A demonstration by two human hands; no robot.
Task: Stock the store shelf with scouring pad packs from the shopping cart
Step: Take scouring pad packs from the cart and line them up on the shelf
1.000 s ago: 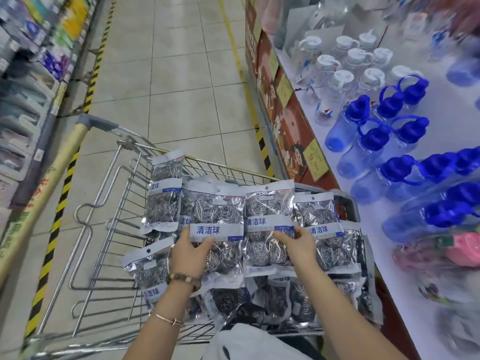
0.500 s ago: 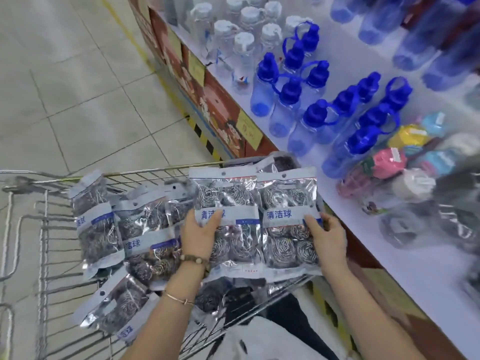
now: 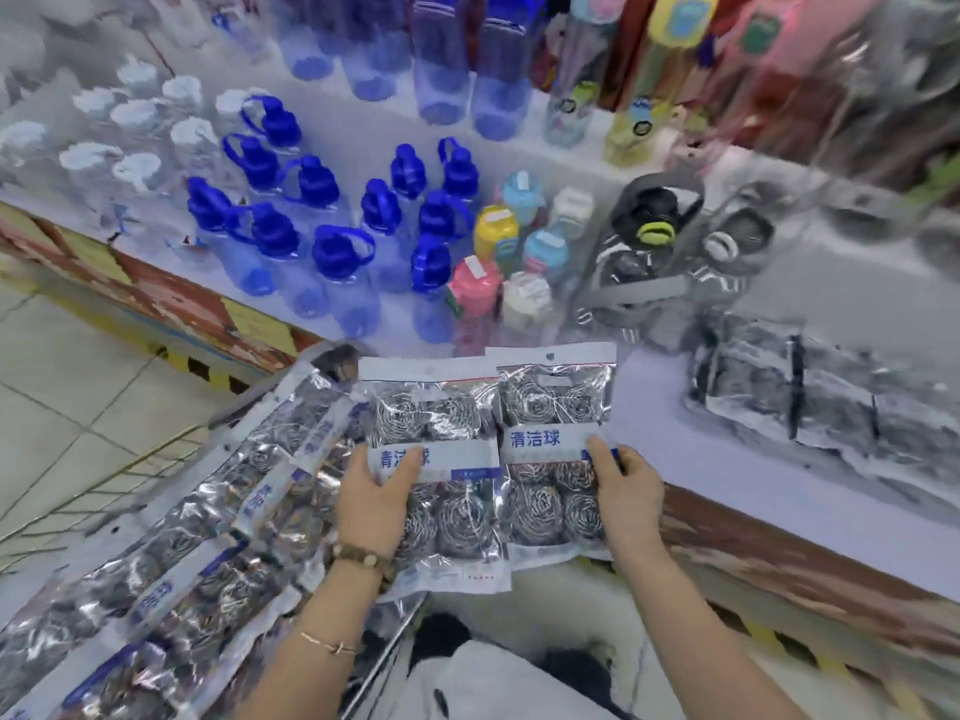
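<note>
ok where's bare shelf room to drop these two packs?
Bare white shelf just right of the held packs, bordered by the packs already shelved on the right and the black wrapped items behind. A thin strip runs along the front edge too. Crowded to the left: blue-capped bottles and coloured bottles.

Left grip [image 3: 374, 493] and right grip [image 3: 626, 485] are held up side by side, apart, each pinching one pack.

The left grip holds the left pack [image 3: 431, 423] at its left edge, thumb across the front and the other fingers hidden behind. The right grip holds the right pack [image 3: 553, 407] at its right edge in the same way. Both bare forearms reach forward from below the grips. A beaded bracelet [image 3: 363, 556] sits just below the left grip, and a thin bangle [image 3: 327, 644] lower down.
</note>
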